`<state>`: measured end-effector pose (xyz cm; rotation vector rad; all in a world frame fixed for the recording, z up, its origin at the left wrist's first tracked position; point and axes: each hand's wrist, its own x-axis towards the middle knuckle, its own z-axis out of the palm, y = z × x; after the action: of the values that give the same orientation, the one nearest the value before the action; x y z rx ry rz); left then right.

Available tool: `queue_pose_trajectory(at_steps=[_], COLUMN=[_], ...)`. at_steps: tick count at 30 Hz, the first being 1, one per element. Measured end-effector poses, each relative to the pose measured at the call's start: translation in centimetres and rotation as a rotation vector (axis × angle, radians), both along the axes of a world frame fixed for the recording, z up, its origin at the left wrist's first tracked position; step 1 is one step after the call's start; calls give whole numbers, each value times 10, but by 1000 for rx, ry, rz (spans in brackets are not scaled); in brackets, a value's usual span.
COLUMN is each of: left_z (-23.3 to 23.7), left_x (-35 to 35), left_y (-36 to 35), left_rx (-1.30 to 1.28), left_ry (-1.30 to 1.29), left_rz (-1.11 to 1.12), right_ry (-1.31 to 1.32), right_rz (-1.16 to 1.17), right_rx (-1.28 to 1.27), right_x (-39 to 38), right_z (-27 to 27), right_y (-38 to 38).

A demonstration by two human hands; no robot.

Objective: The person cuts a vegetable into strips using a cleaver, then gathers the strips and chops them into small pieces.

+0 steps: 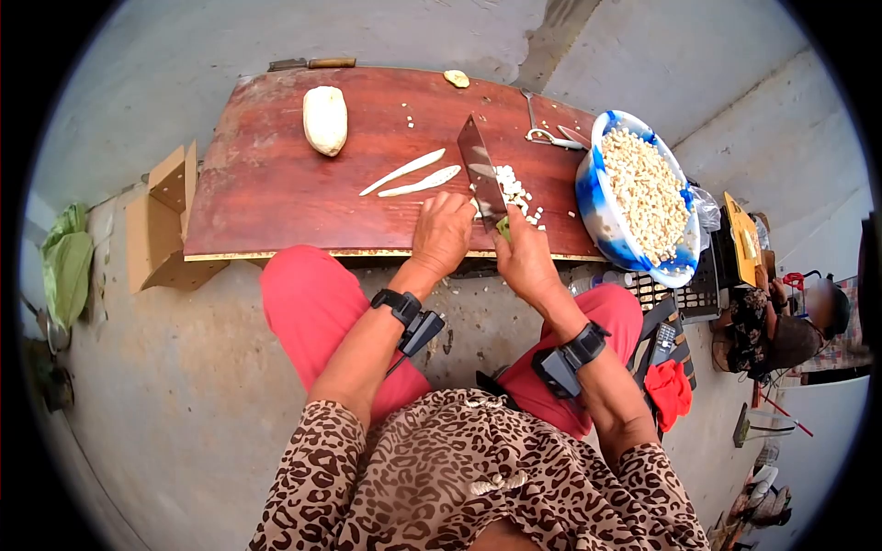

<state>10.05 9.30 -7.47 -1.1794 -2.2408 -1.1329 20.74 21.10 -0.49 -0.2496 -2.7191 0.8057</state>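
My right hand (526,255) grips the handle of a cleaver (480,165), its broad blade standing on edge over the red-brown table (266,193). Close against the blade's left side, my left hand (444,226) has curled fingers pressed on a white vegetable piece (477,208), mostly hidden by the fingers and blade. Small white diced cubes (514,191) lie to the right of the blade. Two long pale slices (420,182) rest just beyond my left hand. Farther back at the left is a large peeled white root vegetable (325,120).
A blue-and-white basin (595,197) full of white cubes stands at the table's right end. A peeler (553,139) lies near it. Another knife (331,63) rests along the back edge. A cardboard box (152,230) is at the left; a person (781,326) sits far right.
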Motion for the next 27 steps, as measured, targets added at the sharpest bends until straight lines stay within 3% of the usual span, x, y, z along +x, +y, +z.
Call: queue_pose_trajectory(at_steps=[6, 9, 14, 19, 21, 27], left_z=[-2, -2, -2, 13, 15, 5], left_x=[-2, -2, -1, 8, 12, 4], left_y=[-2, -1, -4, -9, -12, -18], left_rx=[33, 45, 11, 64, 41, -38], left_ry=[-53, -39, -51, -48, -72, -69], left_rz=[-45, -28, -45, 29, 97, 29], right_ry=[79, -63, 1, 111, 76, -60], right_rz=[-17, -16, -31, 10, -11, -8], right_rx=[-58, -27, 24, -32, -25, -21], right_x=[2, 3, 1, 7, 8, 4], right_z=[25, 9, -6, 23, 15, 6], right_y=[-7, -12, -6, -13, -18, -15])
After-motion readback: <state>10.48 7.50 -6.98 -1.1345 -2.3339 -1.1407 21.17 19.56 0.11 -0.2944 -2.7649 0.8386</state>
